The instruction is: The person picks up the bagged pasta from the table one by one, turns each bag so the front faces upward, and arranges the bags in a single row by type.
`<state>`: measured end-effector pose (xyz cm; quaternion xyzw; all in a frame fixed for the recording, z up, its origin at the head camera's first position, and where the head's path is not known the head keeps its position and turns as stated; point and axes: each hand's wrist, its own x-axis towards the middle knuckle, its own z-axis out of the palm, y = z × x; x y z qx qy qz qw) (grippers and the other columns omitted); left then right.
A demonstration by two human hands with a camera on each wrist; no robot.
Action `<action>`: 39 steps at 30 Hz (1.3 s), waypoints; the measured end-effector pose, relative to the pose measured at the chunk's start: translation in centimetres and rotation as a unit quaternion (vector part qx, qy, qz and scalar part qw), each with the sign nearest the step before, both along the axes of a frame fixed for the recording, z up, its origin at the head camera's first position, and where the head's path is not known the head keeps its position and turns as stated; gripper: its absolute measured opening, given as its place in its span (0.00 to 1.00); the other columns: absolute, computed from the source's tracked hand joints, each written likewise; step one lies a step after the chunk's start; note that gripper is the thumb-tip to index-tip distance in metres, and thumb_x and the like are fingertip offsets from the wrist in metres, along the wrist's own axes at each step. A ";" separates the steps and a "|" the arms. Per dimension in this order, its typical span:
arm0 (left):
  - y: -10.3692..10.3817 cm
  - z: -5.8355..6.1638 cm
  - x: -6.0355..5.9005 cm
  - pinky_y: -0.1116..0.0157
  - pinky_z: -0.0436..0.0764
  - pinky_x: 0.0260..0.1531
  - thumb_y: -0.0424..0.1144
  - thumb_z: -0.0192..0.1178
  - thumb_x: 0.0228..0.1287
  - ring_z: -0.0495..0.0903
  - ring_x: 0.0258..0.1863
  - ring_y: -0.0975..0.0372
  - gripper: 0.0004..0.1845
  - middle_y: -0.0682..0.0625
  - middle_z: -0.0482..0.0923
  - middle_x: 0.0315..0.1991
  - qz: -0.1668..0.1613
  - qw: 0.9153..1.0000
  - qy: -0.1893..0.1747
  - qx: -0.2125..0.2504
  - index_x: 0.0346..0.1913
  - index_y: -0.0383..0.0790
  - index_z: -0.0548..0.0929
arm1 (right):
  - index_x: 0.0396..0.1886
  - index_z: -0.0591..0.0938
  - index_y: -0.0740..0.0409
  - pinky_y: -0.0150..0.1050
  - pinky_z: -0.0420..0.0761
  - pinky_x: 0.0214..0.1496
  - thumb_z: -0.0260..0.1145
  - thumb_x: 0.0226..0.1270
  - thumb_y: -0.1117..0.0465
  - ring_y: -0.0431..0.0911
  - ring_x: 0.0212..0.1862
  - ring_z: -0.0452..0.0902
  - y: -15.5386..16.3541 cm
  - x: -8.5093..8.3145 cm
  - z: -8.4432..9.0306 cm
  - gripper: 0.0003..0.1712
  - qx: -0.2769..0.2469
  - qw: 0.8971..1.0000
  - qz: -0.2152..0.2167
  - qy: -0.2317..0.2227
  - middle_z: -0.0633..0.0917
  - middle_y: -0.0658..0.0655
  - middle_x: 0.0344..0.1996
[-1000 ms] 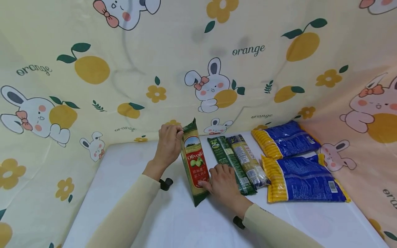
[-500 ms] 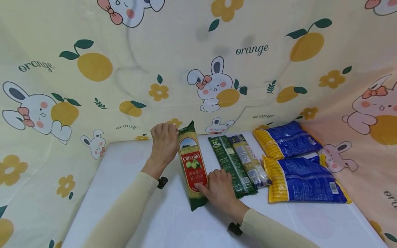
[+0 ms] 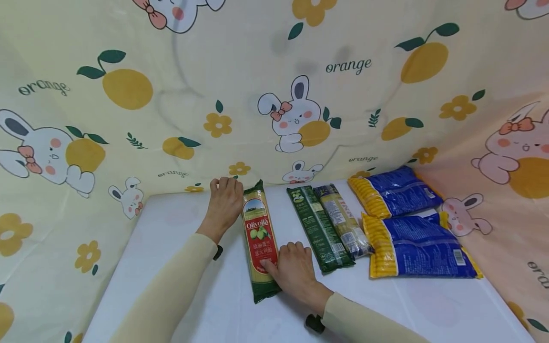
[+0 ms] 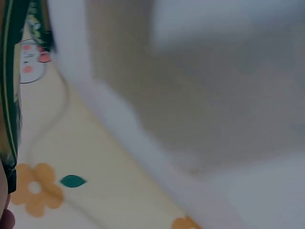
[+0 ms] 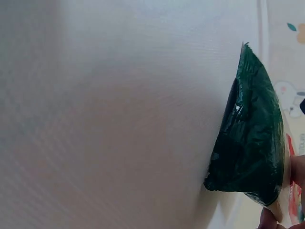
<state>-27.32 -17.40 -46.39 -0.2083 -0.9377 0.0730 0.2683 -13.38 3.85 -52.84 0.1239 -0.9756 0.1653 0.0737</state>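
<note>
A long green and gold pasta packet [image 3: 260,243] with a red Olivoilà label stands slightly tilted between the hands in the head view. My left hand [image 3: 224,205] grips its upper end from the left, fingers curled over behind it. My right hand [image 3: 296,269] holds the lower right side, thumb across the front of the label; its other fingers are partly hidden. In the right wrist view the packet's dark green bottom end [image 5: 250,138] shows, with fingers at the edge. Only a strip of the packet [image 4: 8,90] enters the left wrist view.
To the right on the white table [image 3: 171,295] lie a green pasta packet [image 3: 319,228] and a clear and gold one [image 3: 344,221], side by side. Beyond them are two blue and yellow bags [image 3: 396,193], one before the other. A patterned cloth [image 3: 240,85] hangs behind.
Both hands have moved the pasta packet left and toward the person, lowering its top. It has turned a little more upright in the view. The other packets have not moved.
</note>
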 end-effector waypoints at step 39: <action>5.4 -4.5 8.0 0.36 0.76 0.59 0.40 0.70 0.67 0.78 0.57 0.39 0.20 0.32 0.82 0.53 0.011 0.987 -0.133 0.090 0.52 0.25 0.82 | 0.26 0.78 0.52 0.41 0.66 0.35 0.71 0.70 0.44 0.46 0.34 0.69 3.2 2.9 -0.8 0.21 0.121 0.977 0.126 0.120 0.73 0.49 0.26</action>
